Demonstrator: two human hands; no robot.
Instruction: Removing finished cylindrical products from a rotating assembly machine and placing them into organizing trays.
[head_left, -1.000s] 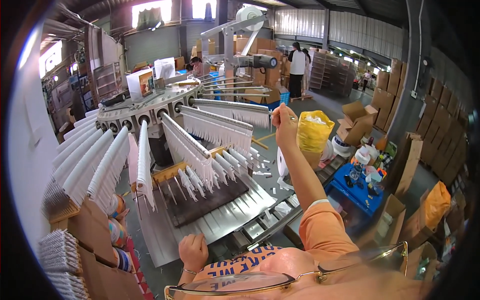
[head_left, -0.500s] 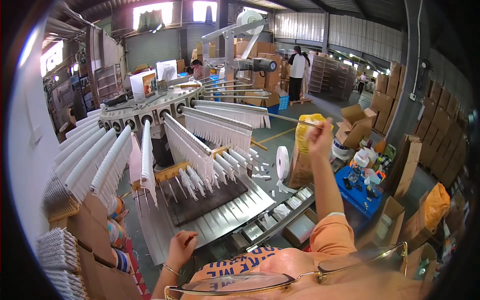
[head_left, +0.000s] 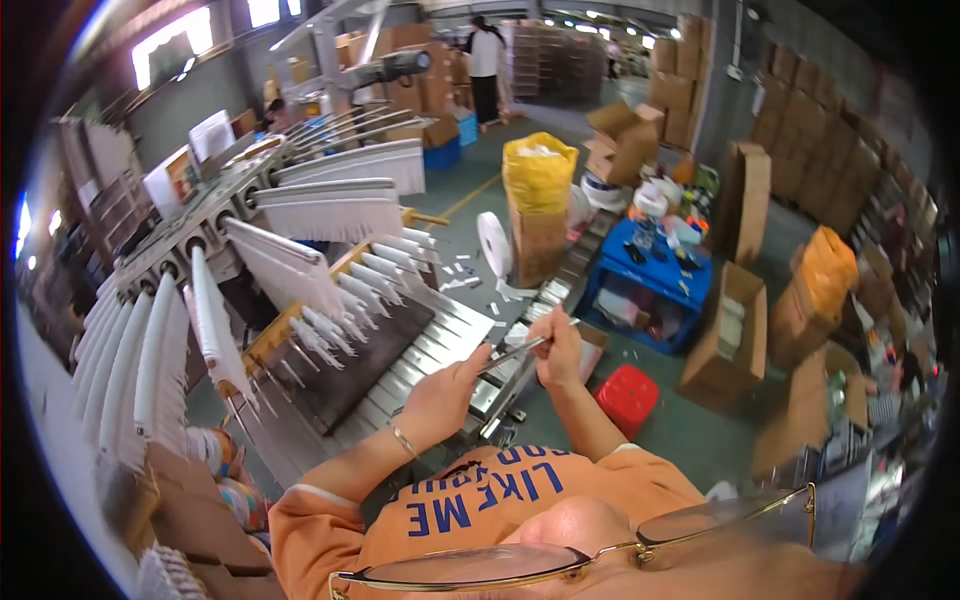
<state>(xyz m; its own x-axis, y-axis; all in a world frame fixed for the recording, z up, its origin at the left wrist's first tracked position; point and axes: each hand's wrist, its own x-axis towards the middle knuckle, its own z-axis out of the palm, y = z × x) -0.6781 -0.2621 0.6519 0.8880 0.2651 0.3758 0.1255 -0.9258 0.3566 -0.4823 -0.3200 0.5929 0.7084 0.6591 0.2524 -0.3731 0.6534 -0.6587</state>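
Observation:
A thin metal rod [head_left: 513, 353] runs between my two hands in front of my chest. My right hand [head_left: 557, 352] is closed round its far right part, and the tip pokes out past the fingers. My left hand [head_left: 447, 396], with a bracelet at the wrist, pinches its near end. To the left stands a round machine [head_left: 180, 255] with rods sticking out like spokes. Rows of white fringed strips [head_left: 330, 212] hang from several of these rods. Below them, more white bundles [head_left: 385, 268] sit on rods in a wooden rack [head_left: 287, 325].
A metal slatted table [head_left: 455, 325] lies under the rack. Beyond my hands are a white tape roll [head_left: 493, 247] and a yellow sack [head_left: 540, 180] on a carton. To the right stand a blue table [head_left: 655, 265], a red stool [head_left: 626, 398] and open cartons [head_left: 727, 335].
My right hand has come down and inward from the machine, bringing the rod away from it. My left hand has risen and taken hold of the rod. The view has swung to the right.

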